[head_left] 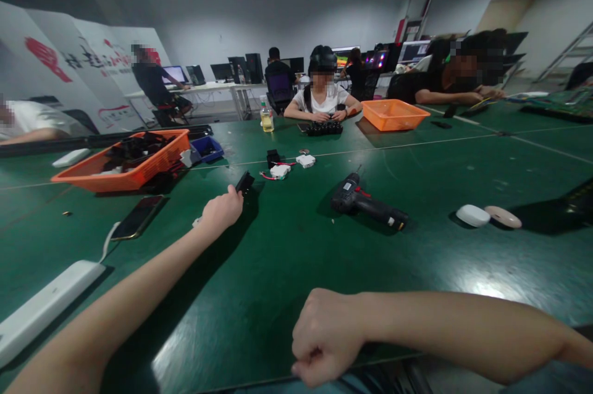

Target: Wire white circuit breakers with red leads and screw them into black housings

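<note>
My left hand (222,209) is stretched far out over the green table (287,258), its fingers closed round a small black part (244,182). My right hand (324,335) rests near the table's front edge, curled into a fist with nothing visible in it. A black electric screwdriver (368,204) lies on its side to the right of my left hand. Beyond the black part lie small white modules with red wires (280,171) and another white piece (306,160), next to a black block (273,157).
An orange basket of black parts (125,162) and a blue bin (207,148) stand at the left, a phone (137,217) and white power strip (46,301) nearer me. Two oval pieces (472,215) lie right. A person sits opposite beside an orange tray (393,114) and bottle (266,117).
</note>
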Available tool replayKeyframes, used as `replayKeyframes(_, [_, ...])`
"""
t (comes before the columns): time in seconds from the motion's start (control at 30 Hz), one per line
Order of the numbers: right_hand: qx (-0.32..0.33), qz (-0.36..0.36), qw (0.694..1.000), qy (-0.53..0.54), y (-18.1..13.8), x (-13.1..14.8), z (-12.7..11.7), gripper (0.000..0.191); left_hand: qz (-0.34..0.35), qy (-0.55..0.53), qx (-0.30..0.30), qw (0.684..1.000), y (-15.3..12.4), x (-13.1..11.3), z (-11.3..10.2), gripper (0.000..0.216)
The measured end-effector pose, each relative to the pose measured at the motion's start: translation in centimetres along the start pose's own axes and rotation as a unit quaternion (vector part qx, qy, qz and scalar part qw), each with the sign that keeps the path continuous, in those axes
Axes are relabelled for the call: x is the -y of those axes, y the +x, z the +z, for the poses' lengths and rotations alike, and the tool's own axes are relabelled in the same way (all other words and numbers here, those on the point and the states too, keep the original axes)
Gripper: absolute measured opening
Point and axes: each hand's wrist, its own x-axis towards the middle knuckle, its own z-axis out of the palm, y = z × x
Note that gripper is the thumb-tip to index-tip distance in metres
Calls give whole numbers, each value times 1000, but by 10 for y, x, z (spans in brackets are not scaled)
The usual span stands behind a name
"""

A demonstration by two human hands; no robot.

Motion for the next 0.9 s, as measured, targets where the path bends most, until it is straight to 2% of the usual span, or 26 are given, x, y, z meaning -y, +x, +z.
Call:
replayKeyframes(0.23, [2,-3,1000,1,1,0,0,33,-26,-10,-31,999,10,13,6,54])
replayKeyframes(0.43, [20,-5,1000,0,5,2,-2,34,-58,-64,-4,996,23,19,7,53])
replayKeyframes(0.63, [8,-6,1000,2,5,1,0,35,-90,-91,11,992,39,19,9,50])
replayKeyframes(0.9, [25,-17,1000,1,6,0,-1,34,-108,-100,9,989,36,21,11,53])
